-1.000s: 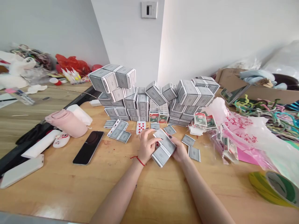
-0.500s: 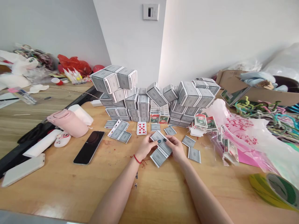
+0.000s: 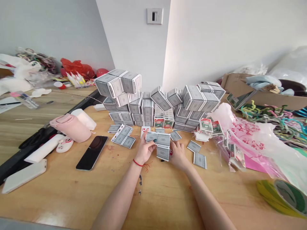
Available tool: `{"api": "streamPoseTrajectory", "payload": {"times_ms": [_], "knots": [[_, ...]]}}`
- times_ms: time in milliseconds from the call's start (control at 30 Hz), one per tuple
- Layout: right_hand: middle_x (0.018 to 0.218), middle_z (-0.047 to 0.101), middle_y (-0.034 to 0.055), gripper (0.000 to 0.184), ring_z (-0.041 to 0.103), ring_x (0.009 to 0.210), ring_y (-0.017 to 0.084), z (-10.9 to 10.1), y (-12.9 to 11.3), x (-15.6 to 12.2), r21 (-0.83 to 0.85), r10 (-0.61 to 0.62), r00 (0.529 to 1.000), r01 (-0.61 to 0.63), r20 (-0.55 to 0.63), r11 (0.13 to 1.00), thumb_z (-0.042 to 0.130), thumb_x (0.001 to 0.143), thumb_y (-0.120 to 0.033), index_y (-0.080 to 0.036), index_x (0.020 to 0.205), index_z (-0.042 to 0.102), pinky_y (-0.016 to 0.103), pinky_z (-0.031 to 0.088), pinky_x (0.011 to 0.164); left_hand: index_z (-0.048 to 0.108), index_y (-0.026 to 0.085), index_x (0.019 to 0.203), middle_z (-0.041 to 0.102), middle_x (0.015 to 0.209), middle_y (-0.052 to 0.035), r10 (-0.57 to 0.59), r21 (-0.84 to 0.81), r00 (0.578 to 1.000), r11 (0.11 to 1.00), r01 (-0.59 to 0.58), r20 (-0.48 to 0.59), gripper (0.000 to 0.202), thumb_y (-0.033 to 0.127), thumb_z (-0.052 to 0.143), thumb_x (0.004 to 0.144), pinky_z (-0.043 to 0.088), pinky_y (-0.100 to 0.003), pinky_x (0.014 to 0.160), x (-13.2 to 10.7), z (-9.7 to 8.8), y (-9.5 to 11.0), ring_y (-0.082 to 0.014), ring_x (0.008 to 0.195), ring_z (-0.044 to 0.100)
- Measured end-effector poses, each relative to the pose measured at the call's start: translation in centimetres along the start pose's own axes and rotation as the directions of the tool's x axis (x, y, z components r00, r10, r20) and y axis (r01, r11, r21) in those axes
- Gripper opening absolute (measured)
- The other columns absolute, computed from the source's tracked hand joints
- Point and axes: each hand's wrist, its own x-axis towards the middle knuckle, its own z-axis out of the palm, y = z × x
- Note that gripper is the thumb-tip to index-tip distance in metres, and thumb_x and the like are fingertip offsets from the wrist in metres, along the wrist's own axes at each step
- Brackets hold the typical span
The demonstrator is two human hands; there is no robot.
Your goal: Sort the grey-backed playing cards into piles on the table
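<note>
My left hand (image 3: 145,150) is closed on a joined group of folded playing cards (image 3: 163,139), grey patterned backs toward me, thumb on top. Close against the group's right edge is my right hand (image 3: 178,155), fingers curled; its fingertips are partly hidden, and a bit of red card face shows beside them. Behind the group lie a face-up hearts card (image 3: 145,128), partly covered, and a folded card (image 3: 175,135). Two more folded cards (image 3: 200,160) rest to the right. On the left, another joined card group (image 3: 123,135) lies on the table.
A wall of stacked card blocks (image 3: 147,108) stands at the back. To the left are a black phone (image 3: 92,152) and a pink cup (image 3: 71,127). Rightward lie card boxes (image 3: 206,125), crumpled plastic (image 3: 249,127) and a roll of yellow-green tape (image 3: 271,196).
The card group has turned and tilted up, its wide part now pointing left. My right hand has shifted from its top to its lower right edge, thumb no longer visible on the cards.
</note>
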Motion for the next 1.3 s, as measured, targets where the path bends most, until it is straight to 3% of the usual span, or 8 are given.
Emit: {"api": "streamPoseTrajectory", "payload": {"times_ms": [300,500,567,633,733,800,1133,1300], "knots": [[0.081,0.054,0.0069,0.034,0.046,0.08,0.024,-0.1,0.3,0.5,-0.053,0.134,0.988,-0.13,0.08,0.99,0.07,0.05,-0.031,-0.019,0.079,0.057,0.03,0.032,0.066,0.053,0.02,0.093,0.062,0.092,-0.0005,0.044,0.047,0.997,0.998,-0.047,0.057,0.034,0.01,0.065,0.062,0.047,-0.026,0.07,-0.2,-0.2,0.0,-0.0131,0.081,0.059],[0.067,0.055,0.0023,0.007,0.051,0.062,0.017,-0.9,1.2,0.9,0.278,0.212,0.977,-0.196,-0.027,0.94,0.055,0.067,-0.027,-0.021,0.064,0.055,0.026,0.034,0.056,0.054,0.021,0.091,0.063,0.091,0.0011,0.069,0.035,0.997,0.997,-0.07,0.015,0.029,0.015,0.064,0.064,0.046,-0.027,0.073,0.0,-0.4,0.0,-0.011,0.079,0.06],[0.06,0.055,0.0004,0.011,0.051,0.056,0.017,-1.1,1.3,1.0,0.457,0.303,0.951,-0.242,-0.064,0.856,0.054,0.068,-0.032,-0.022,0.065,0.054,0.027,0.034,0.053,0.055,0.02,0.09,0.064,0.088,0.0012,0.079,0.012,0.997,0.997,-0.079,-0.004,0.026,0.017,0.064,0.065,0.045,-0.025,0.072,0.2,-0.5,0.1,-0.0103,0.076,0.06],[0.056,0.054,-0.0016,0.013,0.05,0.051,0.016,-1.3,1.1,1.0,0.689,0.374,0.927,-0.269,-0.003,0.673,0.053,0.07,-0.035,-0.022,0.068,0.051,0.027,0.036,0.048,0.057,0.018,0.087,0.065,0.086,0.0001,0.066,0.009,0.998,0.998,-0.066,-0.017,0.023,0.019,0.064,0.065,0.045,-0.025,0.072,0.4,-0.7,0.1,-0.0117,0.077,0.061],[0.062,0.058,-0.0017,0.019,0.052,0.049,0.015,-1.5,0.3,0.9,0.92,0.336,0.933,-0.237,0.127,0.311,0.055,0.069,-0.038,-0.023,0.081,0.05,0.027,0.04,0.045,0.059,0.015,0.083,0.066,0.082,-0.0029,-0.009,0.056,1.0,0.998,0.009,-0.004,0.021,0.021,0.066,0.064,0.044,-0.027,0.073,0.5,-0.6,0.0,-0.0149,0.076,0.061],[0.072,0.061,-0.0004,0.029,0.054,0.054,0.015,-1.9,-0.3,0.9,0.967,0.281,0.953,-0.173,0.116,0.189,0.06,0.067,-0.037,-0.024,0.091,0.05,0.027,0.042,0.047,0.06,0.013,0.083,0.066,0.08,-0.0043,-0.067,0.095,0.997,0.993,0.065,0.023,0.022,0.022,0.066,0.064,0.044,-0.027,0.071,0.4,-0.4,-0.2,-0.0156,0.074,0.061],[0.054,0.052,-0.0034,0.015,0.046,0.047,0.009,-2.7,0.0,0.6,0.985,0.29,0.954,-0.117,0.076,0.126,0.065,0.065,-0.032,-0.02,0.067,0.058,0.024,0.037,0.048,0.059,0.012,0.066,0.062,0.062,-0.0009,-0.149,0.252,0.987,0.955,0.158,-0.055,0.02,0.028,0.07,0.06,0.043,-0.023,0.058,0.0,0.1,-0.5,-0.0115,0.057,0.056],[0.08,0.065,0.0033,0.024,0.06,0.07,0.017,-2.4,0.3,0.9,0.989,0.322,0.945,-0.094,0.052,0.116,0.063,0.064,-0.031,-0.021,0.087,0.063,0.033,0.046,0.066,0.058,0.014,0.065,0.062,0.064,-0.0003,-0.155,0.321,0.987,0.934,0.157,-0.029,0.019,0.03,0.066,0.062,0.044,-0.025,0.06,0.2,0.0,-1.0,-0.0134,0.061,0.057]]}}
